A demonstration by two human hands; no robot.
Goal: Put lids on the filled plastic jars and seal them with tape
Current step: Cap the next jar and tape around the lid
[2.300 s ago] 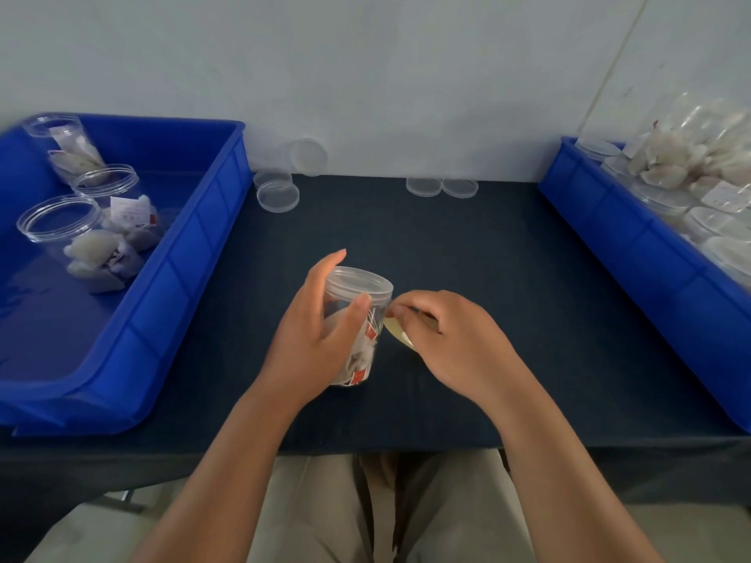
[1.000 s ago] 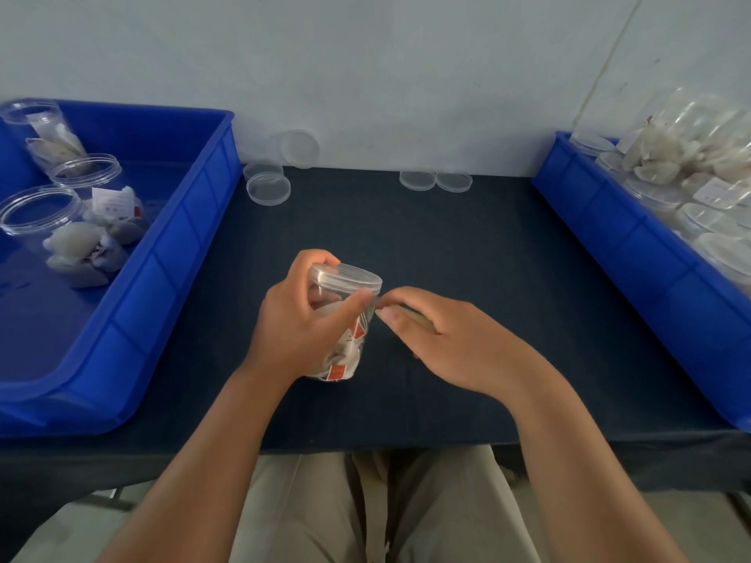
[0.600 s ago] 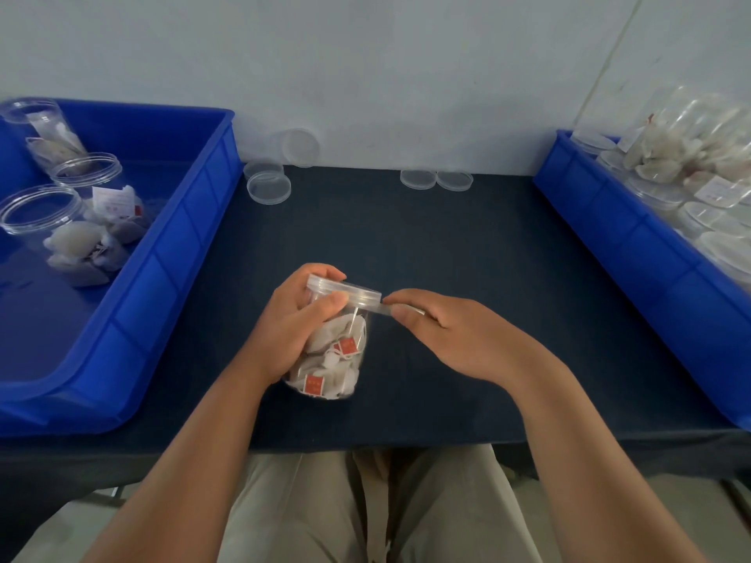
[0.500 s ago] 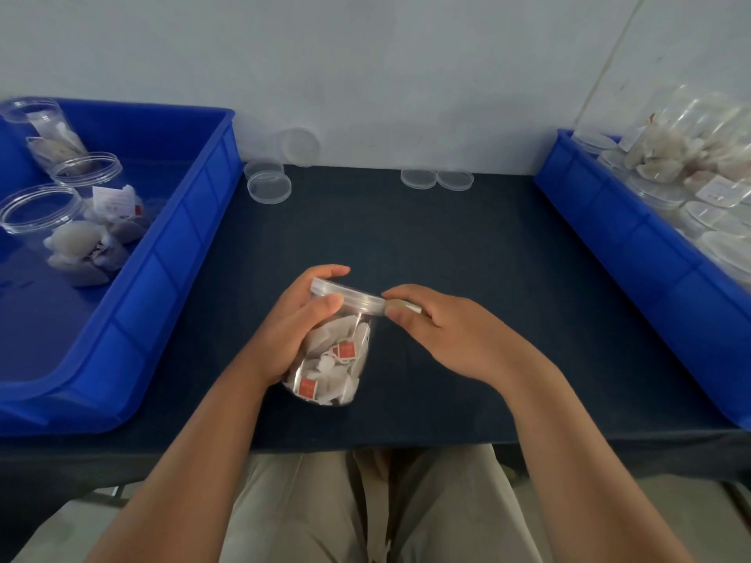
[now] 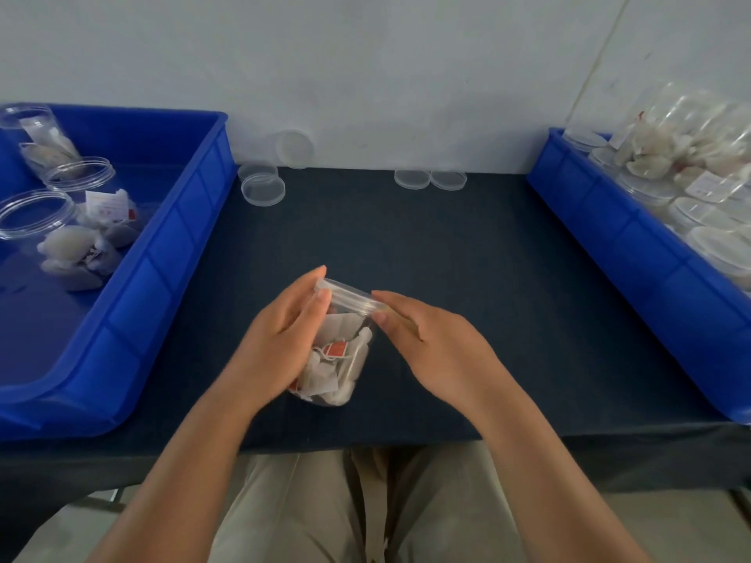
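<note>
the tea bag jar (image 5: 341, 359) stood up straight a moment ago. now you hold it tipped over, just above the dark table (image 5: 447, 245), with its lid (image 5: 349, 296) pointing away from you. your left hand (image 5: 280, 343) has its fingers curled round the jar. your right hand (image 5: 435, 339) pinches the tape (image 5: 400, 321) onto the lid's edge. i think you are rolling the tape round, so this jar is nearly sealed.

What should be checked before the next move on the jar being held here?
1. Lid on the held jar: ok.
2. Left hand grips the jar: ok.
3. Jar upright: not ok, it is tilted.
4. Right hand touching the lid's rim: ok.
5. Tape laid over the seam: cannot tell, too faint to see.
</note>
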